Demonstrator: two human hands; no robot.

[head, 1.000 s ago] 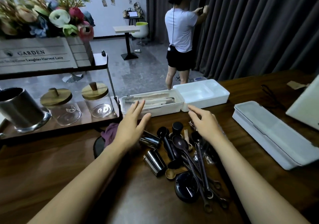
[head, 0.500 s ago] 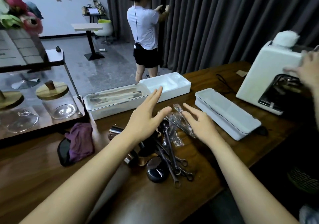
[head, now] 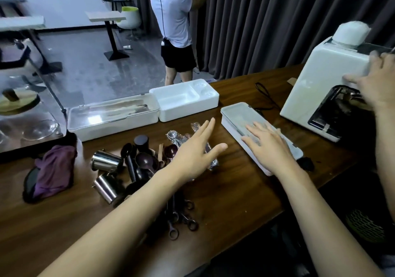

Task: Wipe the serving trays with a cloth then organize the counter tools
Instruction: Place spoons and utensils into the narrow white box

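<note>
On the dark wooden counter (head: 235, 191) lies a pile of tools (head: 141, 163): steel cups, dark measuring spoons, wrapped spoons and ring-handled tools. My left hand (head: 196, 150) hovers over the pile's right side with straight, spread fingers, holding nothing. My right hand (head: 269, 146) lies flat, fingers straight, on the lid of a long white lidded tray (head: 237, 116). Behind the pile stand a clear-lidded white tray (head: 111, 118) with utensils inside and an open white compartment tray (head: 186, 99). A purple cloth (head: 55, 170) sits crumpled at the left.
A white machine (head: 324, 78) stands at the right; another person's hand (head: 376, 84) touches it. A person in a white shirt (head: 175, 16) stands by the dark curtain behind the counter. A glass shelf with jars (head: 27, 125) is at the left.
The view swung right. My right hand moved from the tool pile onto the long white tray's lid. My left hand shifted right over the pile.
</note>
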